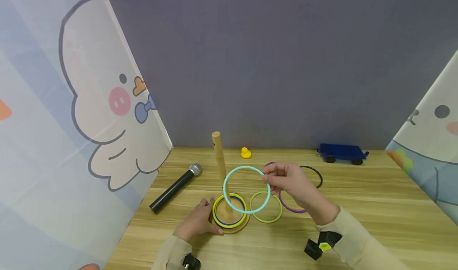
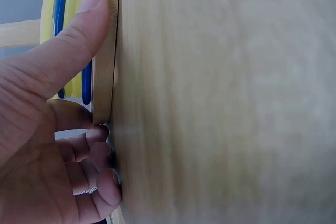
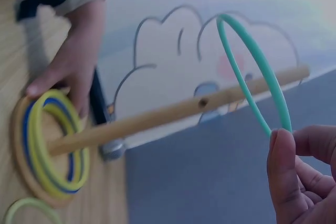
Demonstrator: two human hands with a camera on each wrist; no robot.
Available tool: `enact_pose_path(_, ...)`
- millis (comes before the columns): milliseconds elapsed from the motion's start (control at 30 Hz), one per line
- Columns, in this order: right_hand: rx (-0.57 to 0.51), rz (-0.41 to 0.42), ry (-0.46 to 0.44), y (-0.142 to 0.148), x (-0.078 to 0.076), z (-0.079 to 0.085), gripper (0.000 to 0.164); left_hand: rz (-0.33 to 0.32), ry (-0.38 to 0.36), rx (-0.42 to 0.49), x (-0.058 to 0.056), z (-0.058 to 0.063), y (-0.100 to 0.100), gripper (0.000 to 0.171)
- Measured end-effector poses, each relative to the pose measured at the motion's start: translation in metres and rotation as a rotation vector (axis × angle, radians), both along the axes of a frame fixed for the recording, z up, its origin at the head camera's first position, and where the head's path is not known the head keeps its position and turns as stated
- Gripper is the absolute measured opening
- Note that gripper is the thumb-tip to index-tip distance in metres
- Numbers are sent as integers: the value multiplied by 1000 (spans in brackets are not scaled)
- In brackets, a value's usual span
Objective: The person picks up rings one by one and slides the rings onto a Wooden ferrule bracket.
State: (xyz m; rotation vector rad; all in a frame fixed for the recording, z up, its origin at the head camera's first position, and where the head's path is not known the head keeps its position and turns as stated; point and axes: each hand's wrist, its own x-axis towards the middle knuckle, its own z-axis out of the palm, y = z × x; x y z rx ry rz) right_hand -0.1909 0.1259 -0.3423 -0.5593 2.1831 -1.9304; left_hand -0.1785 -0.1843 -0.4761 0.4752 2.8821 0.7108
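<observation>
My right hand [image 1: 291, 186] pinches a turquoise ring [image 1: 247, 167] between thumb and fingertips and holds it tilted above the table. In the head view the ring overlaps the wooden peg [image 1: 219, 154]; whether the peg passes through it I cannot tell. That peg stands upright on a round wooden base [image 1: 239, 228]. Yellow rings [image 3: 39, 156] and blue rings [image 3: 26, 129] lie stacked around its foot. My left hand [image 1: 200, 220] grips the left edge of the base, with the thumb against the rim and rings in the left wrist view and fingers curled at the far side.
Right of the base lie a lime ring [image 1: 266, 222], a purple ring [image 1: 293, 211] and a black ring [image 1: 316, 171]. A microphone [image 1: 175, 191] lies at the left. Along the back wall stand a yellow duck [image 1: 245, 154] and a blue toy wagon [image 1: 341, 152].
</observation>
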Motion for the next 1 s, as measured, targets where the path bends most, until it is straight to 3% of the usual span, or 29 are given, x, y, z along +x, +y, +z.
enact_pose_path(167,-53,-7,38,-17,7,28,24,1,-6,2,0,0,-1,120)
enact_pose_path(400,-253,-78,156,-38,11,67,20,-8,-4,-8,1,1,-1,120)
enact_pose_path(567,-295,-161,155,-51,2,75,22,-7,-7,-13,0,0,0,120)
enact_pose_path(733,-248,-191,56,-56,-20,48,22,-12,-4,-10,-1,-1,1,119)
enact_pose_path(867,-156,-189,-23,-59,-34,5,21,-18,10,-15,-1,-3,0,119)
enact_pose_path(1000,-24,-208,-75,-62,-37,-39,17,-22,39,-13,0,-4,-1,120)
